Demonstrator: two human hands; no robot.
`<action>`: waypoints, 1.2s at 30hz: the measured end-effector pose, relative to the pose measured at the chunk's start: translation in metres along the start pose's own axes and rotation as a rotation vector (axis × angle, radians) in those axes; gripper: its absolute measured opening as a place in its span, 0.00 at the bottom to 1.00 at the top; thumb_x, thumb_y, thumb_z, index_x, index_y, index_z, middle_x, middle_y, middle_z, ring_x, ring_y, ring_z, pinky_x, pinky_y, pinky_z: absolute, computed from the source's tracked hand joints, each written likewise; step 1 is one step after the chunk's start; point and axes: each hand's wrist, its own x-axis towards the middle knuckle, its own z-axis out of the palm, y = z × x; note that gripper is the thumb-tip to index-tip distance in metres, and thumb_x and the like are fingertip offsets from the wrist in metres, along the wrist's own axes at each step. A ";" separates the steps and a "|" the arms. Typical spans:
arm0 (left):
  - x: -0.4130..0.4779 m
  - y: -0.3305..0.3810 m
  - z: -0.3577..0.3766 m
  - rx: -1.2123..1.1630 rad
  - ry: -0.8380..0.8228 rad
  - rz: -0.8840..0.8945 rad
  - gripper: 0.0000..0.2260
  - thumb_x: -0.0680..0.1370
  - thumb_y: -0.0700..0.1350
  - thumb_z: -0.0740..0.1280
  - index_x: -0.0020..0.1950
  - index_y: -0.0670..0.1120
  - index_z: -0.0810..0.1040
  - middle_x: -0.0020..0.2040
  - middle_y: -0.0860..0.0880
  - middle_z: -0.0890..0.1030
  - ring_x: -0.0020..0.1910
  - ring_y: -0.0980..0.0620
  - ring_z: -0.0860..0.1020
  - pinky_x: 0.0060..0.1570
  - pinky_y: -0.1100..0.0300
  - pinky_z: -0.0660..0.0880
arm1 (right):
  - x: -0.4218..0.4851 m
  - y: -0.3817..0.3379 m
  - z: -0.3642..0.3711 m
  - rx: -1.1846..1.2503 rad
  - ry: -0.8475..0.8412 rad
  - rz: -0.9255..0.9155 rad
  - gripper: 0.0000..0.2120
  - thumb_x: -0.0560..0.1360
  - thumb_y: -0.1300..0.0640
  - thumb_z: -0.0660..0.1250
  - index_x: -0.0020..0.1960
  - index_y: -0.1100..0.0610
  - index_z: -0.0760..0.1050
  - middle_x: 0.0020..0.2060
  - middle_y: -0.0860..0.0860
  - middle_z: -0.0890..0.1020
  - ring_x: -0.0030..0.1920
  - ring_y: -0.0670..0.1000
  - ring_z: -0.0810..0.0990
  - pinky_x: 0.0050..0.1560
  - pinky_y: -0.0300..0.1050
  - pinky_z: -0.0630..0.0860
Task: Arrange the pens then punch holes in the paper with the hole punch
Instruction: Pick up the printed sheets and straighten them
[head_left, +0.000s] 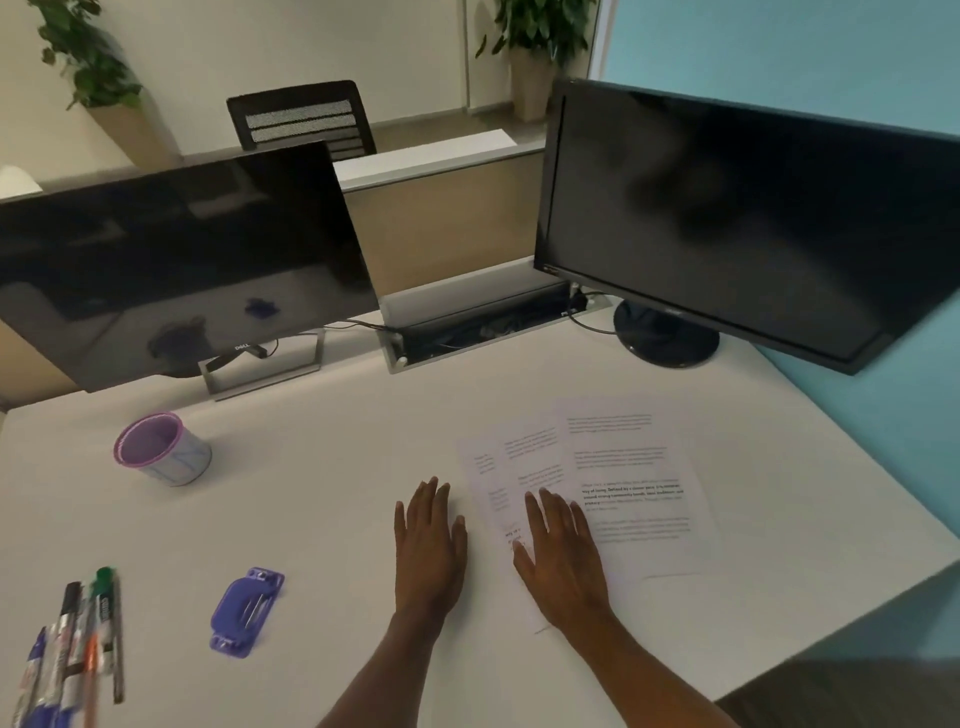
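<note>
Several pens and markers (72, 644) lie loose at the near left corner of the white desk. A purple-rimmed pen cup (162, 450) stands empty behind them. A blue hole punch (247, 611) rests flat between the pens and my left hand (429, 545), which lies palm down on the bare desk with fingers apart. My right hand (562, 556) lies palm down with spread fingers on the lower left part of several overlapping printed sheets of paper (628, 483). Neither hand holds anything.
Two dark monitors stand at the back, one on the left (171, 260) and one on the right (737, 218). An open cable tray (483, 325) sits between them. The desk edge (831, 639) runs diagonally at the near right.
</note>
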 end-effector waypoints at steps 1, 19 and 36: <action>0.006 0.006 0.004 0.019 -0.010 0.000 0.24 0.87 0.53 0.55 0.82 0.47 0.63 0.83 0.49 0.63 0.84 0.51 0.56 0.84 0.48 0.44 | -0.001 0.008 0.001 0.004 -0.022 -0.002 0.34 0.80 0.38 0.55 0.79 0.57 0.63 0.77 0.58 0.69 0.76 0.58 0.69 0.79 0.57 0.58; 0.107 0.055 0.013 0.089 -0.163 -0.212 0.35 0.82 0.55 0.67 0.83 0.45 0.57 0.82 0.46 0.63 0.81 0.44 0.61 0.79 0.42 0.58 | -0.017 0.031 -0.004 0.065 -0.160 -0.116 0.39 0.79 0.31 0.45 0.81 0.54 0.60 0.81 0.56 0.58 0.80 0.59 0.58 0.75 0.61 0.54; 0.120 0.057 0.009 0.095 -0.145 -0.263 0.29 0.77 0.55 0.75 0.75 0.47 0.71 0.72 0.47 0.73 0.72 0.44 0.70 0.71 0.45 0.64 | -0.018 0.030 -0.004 0.062 -0.145 -0.107 0.38 0.78 0.31 0.56 0.79 0.55 0.65 0.79 0.56 0.64 0.78 0.60 0.64 0.73 0.62 0.58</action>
